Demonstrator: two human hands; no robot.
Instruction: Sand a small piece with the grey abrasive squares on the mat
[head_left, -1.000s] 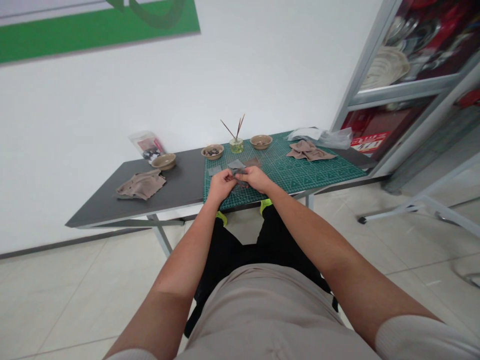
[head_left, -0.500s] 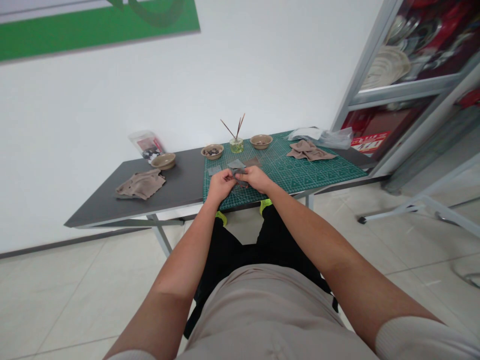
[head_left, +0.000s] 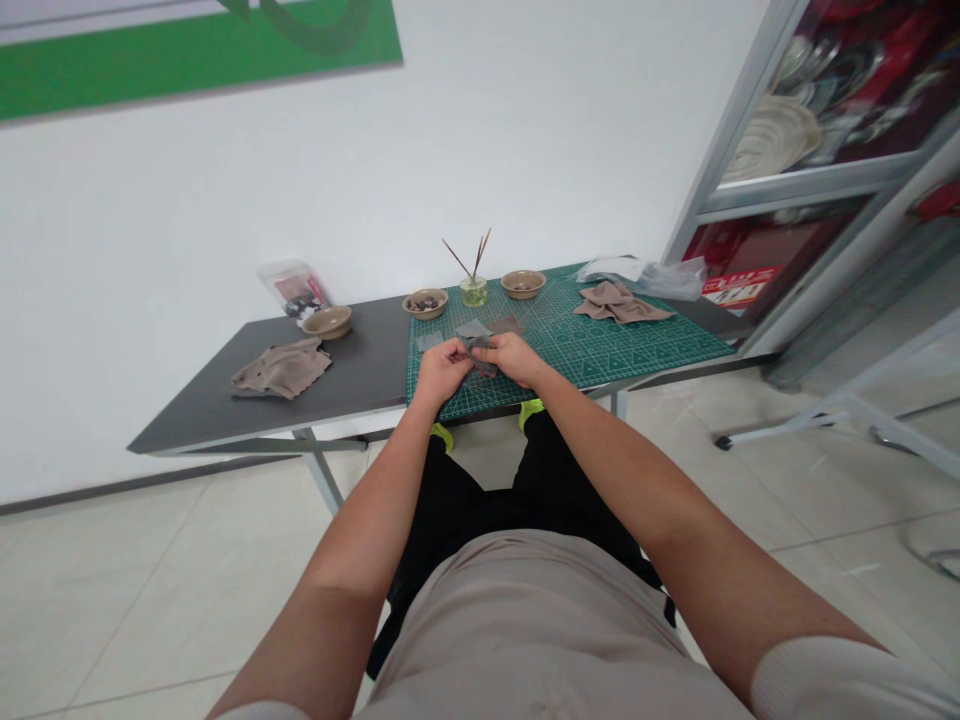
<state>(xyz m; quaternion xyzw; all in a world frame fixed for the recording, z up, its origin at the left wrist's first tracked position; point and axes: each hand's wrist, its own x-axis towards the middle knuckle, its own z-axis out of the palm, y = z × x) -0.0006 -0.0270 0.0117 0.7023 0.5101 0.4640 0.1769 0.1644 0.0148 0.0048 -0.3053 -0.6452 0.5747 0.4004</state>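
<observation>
My left hand (head_left: pixel 441 368) and my right hand (head_left: pixel 511 358) meet over the near edge of a green cutting mat (head_left: pixel 600 340). Both pinch a small dark grey piece of fabric (head_left: pixel 474 347) between their fingertips. A few more grey fabric squares (head_left: pixel 472 328) lie flat on the mat just beyond my hands. Past them stand a small glass jar with thin sticks (head_left: pixel 473 288) and two tan bowls (head_left: pixel 425 302), (head_left: pixel 523 283).
The dark grey table (head_left: pixel 360 375) carries a crumpled tan cloth (head_left: pixel 282 368) at the left, another tan bowl (head_left: pixel 327 321) and a plastic bag (head_left: pixel 294 290). A second tan cloth (head_left: pixel 619 301) and clear plastic (head_left: pixel 652 272) lie far right. A metal shelf (head_left: pixel 810 150) stands at right.
</observation>
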